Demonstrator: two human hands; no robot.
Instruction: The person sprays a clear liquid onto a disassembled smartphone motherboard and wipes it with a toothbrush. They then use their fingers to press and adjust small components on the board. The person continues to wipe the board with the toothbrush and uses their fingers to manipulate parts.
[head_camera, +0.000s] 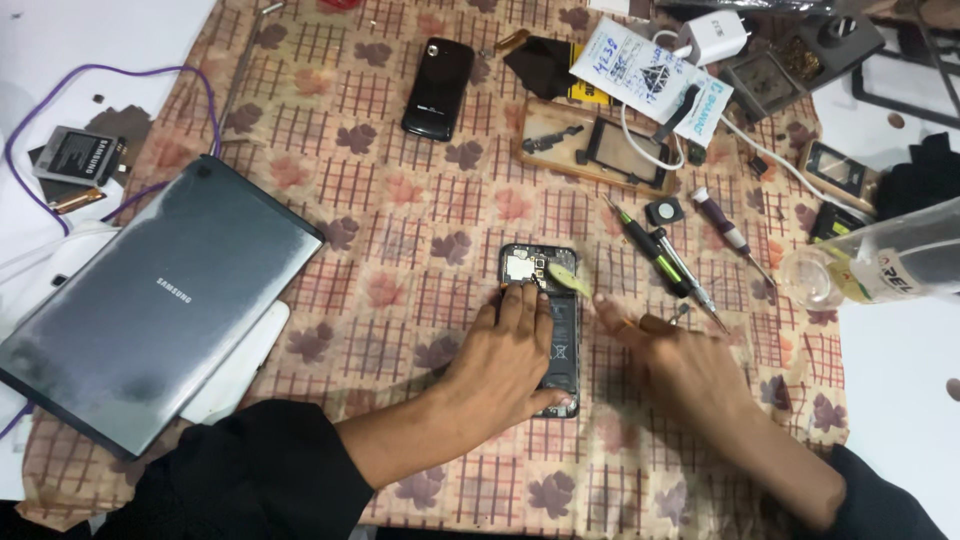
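An opened phone (545, 275) lies back-up in the middle of the patterned cloth, its circuit board and battery exposed. My left hand (505, 360) presses flat on its lower half, fingers spread, thumb at the bottom edge. My right hand (670, 365) sits just right of the phone and pinches a pale yellow-green pry pick (568, 280), whose tip rests at the phone's upper right edge. Both sleeves are black.
A grey tablet (150, 300) lies face down at left on a white slab. A black phone (438, 88) is at the back. Screwdrivers (665, 262) and tweezers lie right of the phone; a clear bottle (880, 265) lies on its side at far right. Parts, cables and a charger (720, 35) crowd the back.
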